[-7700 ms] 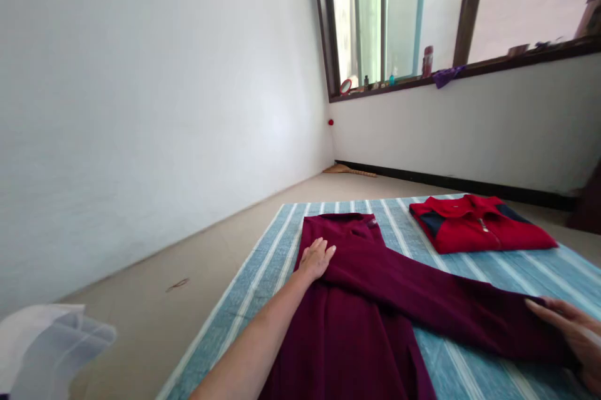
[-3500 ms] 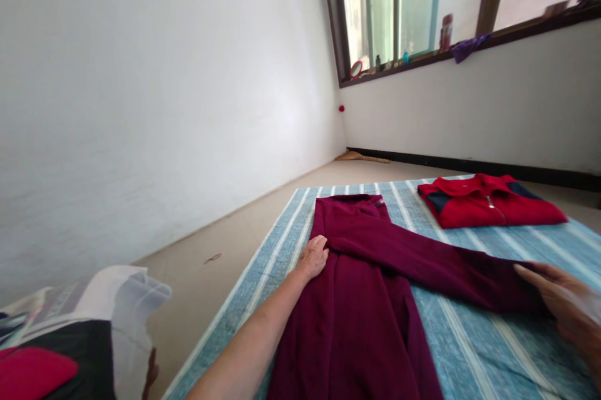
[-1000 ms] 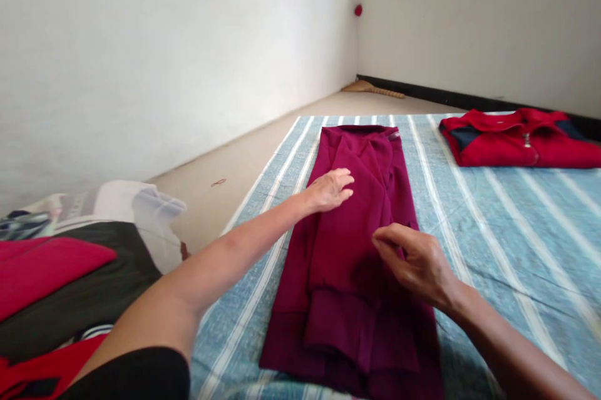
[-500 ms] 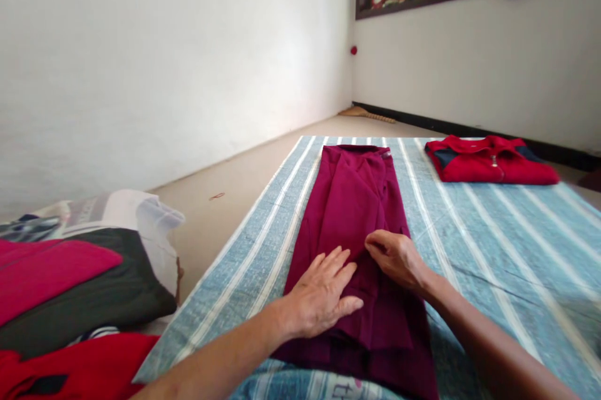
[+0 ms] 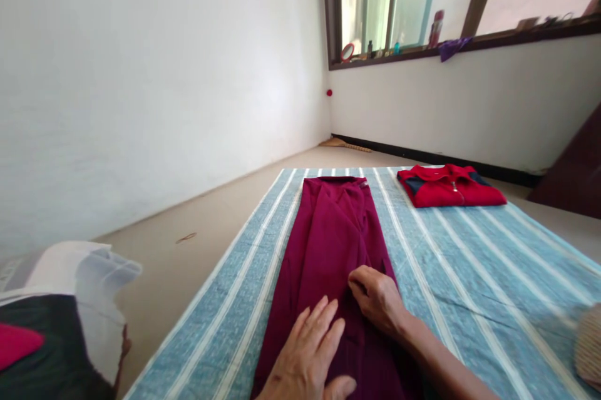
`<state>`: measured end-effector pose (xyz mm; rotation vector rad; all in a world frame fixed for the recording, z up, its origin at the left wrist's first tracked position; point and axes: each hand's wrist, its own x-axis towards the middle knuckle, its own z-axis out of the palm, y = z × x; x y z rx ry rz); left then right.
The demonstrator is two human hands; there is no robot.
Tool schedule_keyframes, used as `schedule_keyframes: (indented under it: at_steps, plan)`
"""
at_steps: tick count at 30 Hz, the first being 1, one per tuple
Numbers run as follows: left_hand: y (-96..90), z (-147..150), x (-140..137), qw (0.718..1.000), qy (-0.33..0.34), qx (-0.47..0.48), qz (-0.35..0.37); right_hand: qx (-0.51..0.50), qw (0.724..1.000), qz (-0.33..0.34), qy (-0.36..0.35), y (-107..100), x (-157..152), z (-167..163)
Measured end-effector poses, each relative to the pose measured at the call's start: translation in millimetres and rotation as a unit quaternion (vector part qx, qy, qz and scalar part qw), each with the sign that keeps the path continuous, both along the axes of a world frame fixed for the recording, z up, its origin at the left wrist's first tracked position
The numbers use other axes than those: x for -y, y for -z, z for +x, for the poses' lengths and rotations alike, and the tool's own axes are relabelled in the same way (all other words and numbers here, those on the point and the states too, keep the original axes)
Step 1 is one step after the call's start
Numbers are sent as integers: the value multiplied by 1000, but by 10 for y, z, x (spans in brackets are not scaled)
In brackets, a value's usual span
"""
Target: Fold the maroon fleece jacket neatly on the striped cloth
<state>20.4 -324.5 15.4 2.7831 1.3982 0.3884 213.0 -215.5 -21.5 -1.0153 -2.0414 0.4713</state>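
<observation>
Two bare hands work at a maroon garment (image 5: 335, 225), which lies lengthwise at the centre of the frame on a blue striped sheet (image 5: 474, 281); its near end runs under the hands and out past the lower edge, so its hem is hidden; the left hand (image 5: 305, 353), at bottom centre, lies palm down with fingers stretched and slightly spread, gripping nothing, its wrist cut off by the frame; the right hand (image 5: 380, 300), just beside it, has its fingers curled in with the tips down at the cloth, and whether they pinch any fabric I cannot tell; a folded red garment (image 5: 453, 192) sits right of centre; at lower left, dark fabric (image 5: 44, 337) and a whitish sheer item (image 5: 96, 287) are cropped; a ribbed beige object (image 5: 589, 343) at the lower right edge is too cut off to identify; small items on the windowsill (image 5: 408, 53), upper right, are hard to make out.
</observation>
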Motion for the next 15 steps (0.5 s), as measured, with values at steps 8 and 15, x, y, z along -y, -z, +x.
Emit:
schedule_keyframes:
  at_steps: [8, 15]
  plan:
    - [45, -40, 30, 998, 10, 10, -62, -35, 999, 0, 9, 95, -3, -1]
    - [46, -53, 7, 989, 4, 27, -147, -150, 986, -53, 41, 1, -23, 87]
